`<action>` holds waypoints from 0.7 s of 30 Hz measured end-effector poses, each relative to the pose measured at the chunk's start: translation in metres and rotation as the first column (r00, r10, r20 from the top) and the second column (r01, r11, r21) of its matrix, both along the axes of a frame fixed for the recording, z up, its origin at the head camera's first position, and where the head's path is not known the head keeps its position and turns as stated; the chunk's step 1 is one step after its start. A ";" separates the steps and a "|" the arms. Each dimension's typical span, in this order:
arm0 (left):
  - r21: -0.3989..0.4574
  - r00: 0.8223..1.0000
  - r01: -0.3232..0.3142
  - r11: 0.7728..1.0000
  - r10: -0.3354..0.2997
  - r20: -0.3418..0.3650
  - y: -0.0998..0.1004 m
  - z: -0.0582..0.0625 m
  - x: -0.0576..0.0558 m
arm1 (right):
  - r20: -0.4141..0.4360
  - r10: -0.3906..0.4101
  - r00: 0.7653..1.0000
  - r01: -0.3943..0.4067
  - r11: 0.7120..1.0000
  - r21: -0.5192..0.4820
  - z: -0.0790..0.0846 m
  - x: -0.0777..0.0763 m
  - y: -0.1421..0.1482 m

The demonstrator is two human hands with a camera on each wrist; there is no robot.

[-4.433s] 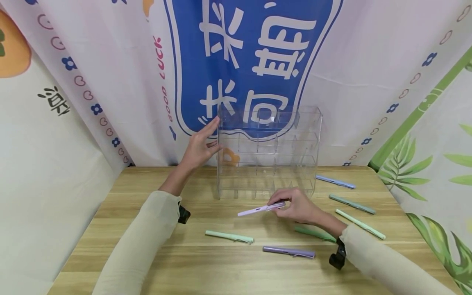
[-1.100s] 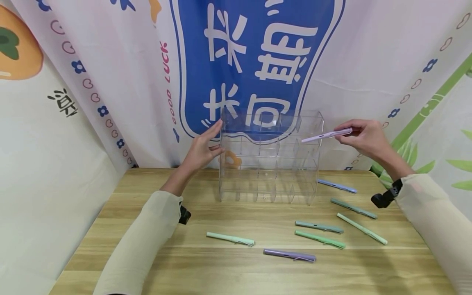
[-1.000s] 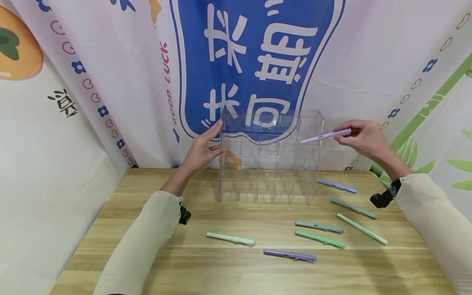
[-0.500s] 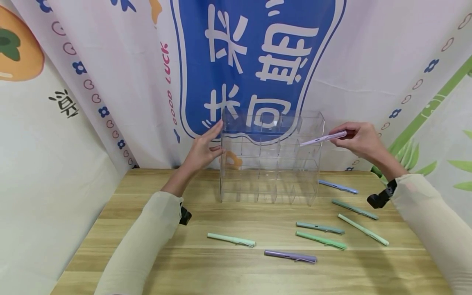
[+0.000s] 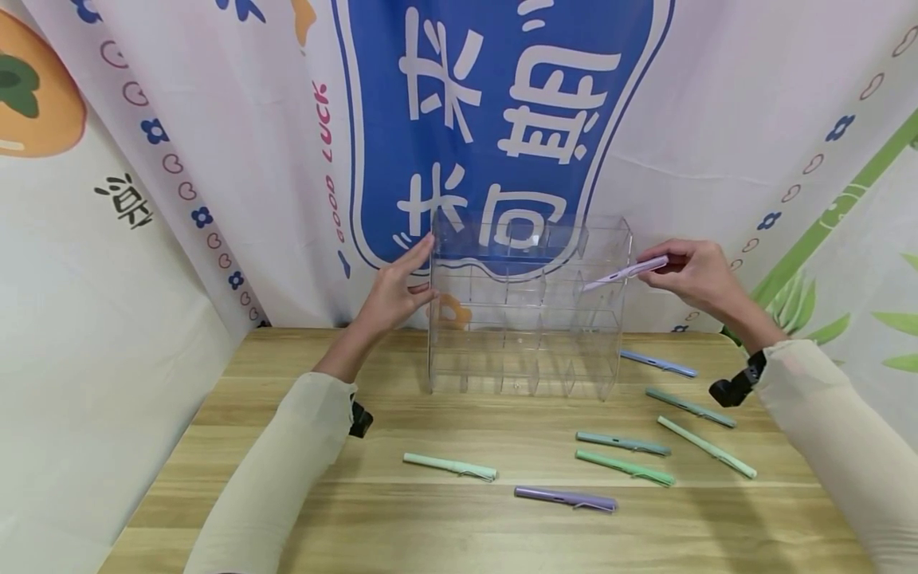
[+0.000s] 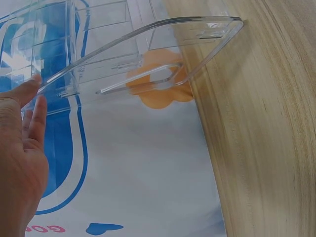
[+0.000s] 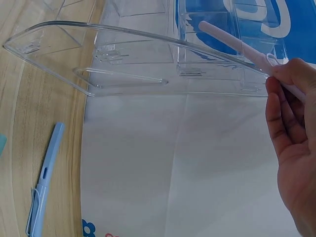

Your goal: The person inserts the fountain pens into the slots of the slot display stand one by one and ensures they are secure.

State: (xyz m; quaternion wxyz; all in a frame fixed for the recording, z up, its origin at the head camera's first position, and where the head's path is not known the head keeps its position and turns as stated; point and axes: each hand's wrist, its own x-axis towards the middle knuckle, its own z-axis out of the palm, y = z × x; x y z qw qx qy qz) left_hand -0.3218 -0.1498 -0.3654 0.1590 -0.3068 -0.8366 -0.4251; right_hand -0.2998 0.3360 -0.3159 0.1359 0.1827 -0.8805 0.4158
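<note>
A clear, tiered acrylic organizer (image 5: 523, 319) with several compartments stands upright at the table's back edge. My left hand (image 5: 390, 295) rests straight fingers against its left side; the left wrist view shows the fingertips (image 6: 33, 84) at the panel's edge. To the right of the organizer, my right hand (image 5: 692, 271) pinches a light purple pen (image 5: 620, 273) near its clip end. The pen points left and slightly down, overlapping an upper right compartment. In the right wrist view, the pen (image 7: 232, 42) reaches past the side panel's edge over the compartments.
Several pens lie on the wooden table (image 5: 402, 526): a pale mint pen (image 5: 448, 465), a dark purple pen (image 5: 562, 498), a green pen (image 5: 624, 467), a teal pen (image 5: 622, 443), and a blue pen (image 5: 658, 363) beside the organizer. A printed curtain (image 5: 681, 159) hangs behind.
My right hand has carried the light purple pen from low before the organizer up to its right side, then slightly left, tipping the pen further down. My left hand stays at the side.
</note>
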 end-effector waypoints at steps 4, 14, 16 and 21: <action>-0.008 1.000 -0.005 1.000 0.005 -0.008 0.000 0.000 0.000 | -0.009 -0.011 1.000 0.011 1.000 0.004 -0.002 0.000 -0.002; -0.015 1.000 -0.011 1.000 0.011 -0.017 0.000 0.000 0.000 | -0.056 -0.008 0.998 0.010 1.000 0.025 -0.005 0.001 -0.010; -0.013 1.000 -0.012 1.000 0.012 -0.012 0.000 0.000 0.000 | -0.072 -0.005 0.997 0.007 1.000 0.025 -0.007 0.001 -0.012; -0.008 1.000 -0.009 1.000 0.009 -0.005 -0.001 0.001 0.001 | -0.102 -0.001 0.995 0.005 0.999 0.040 -0.009 0.000 -0.014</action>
